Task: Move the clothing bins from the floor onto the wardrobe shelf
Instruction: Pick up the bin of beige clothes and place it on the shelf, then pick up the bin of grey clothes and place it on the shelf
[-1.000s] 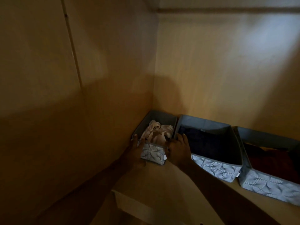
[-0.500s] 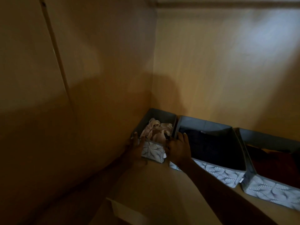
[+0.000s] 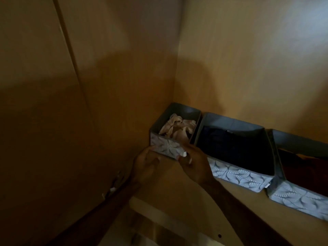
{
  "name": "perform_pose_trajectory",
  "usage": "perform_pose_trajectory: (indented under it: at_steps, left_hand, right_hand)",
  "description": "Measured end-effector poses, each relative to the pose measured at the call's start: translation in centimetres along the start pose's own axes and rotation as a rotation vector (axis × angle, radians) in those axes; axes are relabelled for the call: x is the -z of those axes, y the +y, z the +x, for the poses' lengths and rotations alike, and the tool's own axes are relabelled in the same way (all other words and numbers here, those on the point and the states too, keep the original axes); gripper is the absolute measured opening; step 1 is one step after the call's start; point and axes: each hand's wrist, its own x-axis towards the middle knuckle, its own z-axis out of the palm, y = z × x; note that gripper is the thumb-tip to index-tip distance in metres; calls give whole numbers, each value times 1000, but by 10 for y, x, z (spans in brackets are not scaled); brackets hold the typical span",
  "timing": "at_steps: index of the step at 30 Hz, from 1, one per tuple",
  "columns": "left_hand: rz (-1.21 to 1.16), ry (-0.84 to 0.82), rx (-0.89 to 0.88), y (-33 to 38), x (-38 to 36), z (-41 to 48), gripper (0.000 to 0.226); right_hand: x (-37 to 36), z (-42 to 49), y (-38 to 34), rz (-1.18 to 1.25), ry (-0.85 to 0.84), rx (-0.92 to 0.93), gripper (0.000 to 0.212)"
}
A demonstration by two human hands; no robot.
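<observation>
A small grey fabric bin with a leaf-patterned front holds pale crumpled clothing and sits on the wooden wardrobe shelf, pushed into the back left corner. My left hand touches its lower front left corner, fingers loosely apart. My right hand is on the front right corner, thumb on the front face by a white tag. A wider bin with dark clothing stands beside it. Further right a third bin holds reddish-brown clothing and is cut off by the frame.
The wardrobe's left side panel and back panel close in the shelf. The shelf's front edge runs below my forearms. The scene is dim.
The small bin now sits deeper in the corner. Both hands have slipped from its sides back to its front face, nearer to me.
</observation>
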Motion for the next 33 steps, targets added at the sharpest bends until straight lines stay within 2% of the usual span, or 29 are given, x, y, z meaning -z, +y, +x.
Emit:
perform_pose_trajectory:
  at_steps: [4,9,18,21,33]
  left_hand:
    - [-245,114,139,-9,7,-49,28]
    - [-344,269,274,-13,15,-119,24]
    - [-325,677,564,-30,17,-290,26]
    - [-315,834,640,-28,16,-354,26]
    - [-366,1480,761,4,1,-612,29]
  right_hand:
    - [-6,-31,-15,345,-94,-273,40]
    - [-22,-67,-30,560,-292,-378,33]
    - [-75,-147,-61,587,-760,-237,19]
    - [-91,-187,-78,552,-930,-171,22]
    - [-127,-375,-211,464,-1529,175,21]
